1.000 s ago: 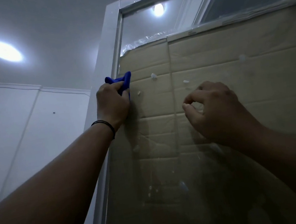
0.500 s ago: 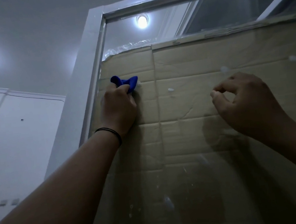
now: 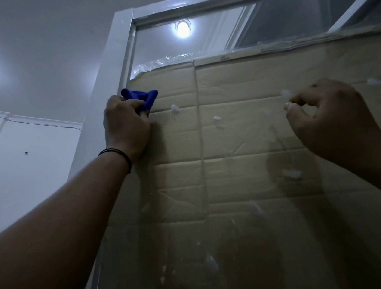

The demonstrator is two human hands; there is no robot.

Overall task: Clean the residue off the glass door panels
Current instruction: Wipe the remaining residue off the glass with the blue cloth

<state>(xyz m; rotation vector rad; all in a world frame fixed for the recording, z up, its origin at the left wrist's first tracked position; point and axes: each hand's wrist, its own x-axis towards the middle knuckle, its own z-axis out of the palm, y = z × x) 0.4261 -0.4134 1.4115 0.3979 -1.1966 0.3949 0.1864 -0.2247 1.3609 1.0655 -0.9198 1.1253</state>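
Note:
A glass door panel [image 3: 232,138] in a white frame [image 3: 111,65] fills the view, with brown cardboard behind it. White residue blobs dot the glass, such as one residue blob [image 3: 174,108] near the left and another residue blob [image 3: 290,173] lower right. My left hand [image 3: 125,128] grips a bunched blue cloth [image 3: 142,97] against the glass by the frame's left edge. My right hand [image 3: 328,114] is raised at the glass with fingers curled, thumb and forefinger close together beside a small white residue spot [image 3: 285,93]; I cannot tell whether they pinch anything.
A white wall [image 3: 16,155] lies to the left. Ceiling lights [image 3: 183,29] shine above, one seen through the upper glass. Crinkled plastic film [image 3: 161,62] shows along the cardboard's top edge.
My view has tilted and shifted, so the frame sits further right. The right hand has moved right along the glass. The left hand stays by the frame with the cloth.

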